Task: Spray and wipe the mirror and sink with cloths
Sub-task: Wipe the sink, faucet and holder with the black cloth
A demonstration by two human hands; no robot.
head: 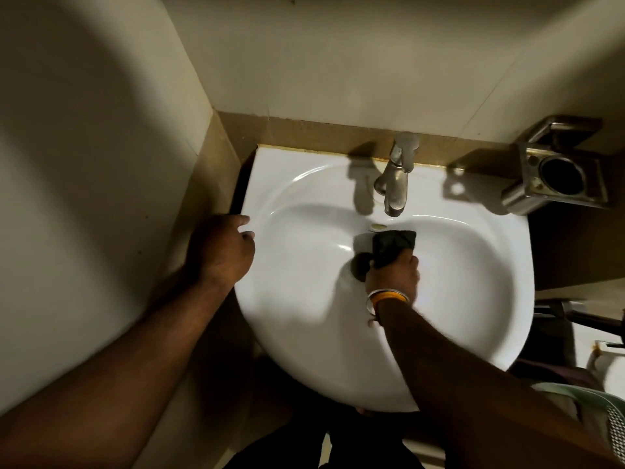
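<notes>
White glazed ceramic forms the oval sink (304,316), and a dark crumpled cloth (392,247) sits low in its bowl, just below the small overflow hole and in front of the dull metal tap (394,179). The right hand (392,275) has its grip clenched around the cloth, pressing it to the back slope of the bowl; an orange and silver bangle (387,297) circles that wrist. The left hand (221,252) rests on the sink's left rim, fingers loosely curled over the edge and holding nothing, apparently bracing the body.

To wipe well, the cloth likely needs flat, overlapping passes round the bowl, then up round the tap base where grime tends to collect. The drain is hidden behind the hand and cloth.

Room is tight on the left, where a pale wall (101,147) runs right beside the rim. On the right a square metal holder (558,177) with a round cup opening hangs over the back corner, so sweeps there should stay low. The front of the bowl looks open for the arm to swing.
</notes>
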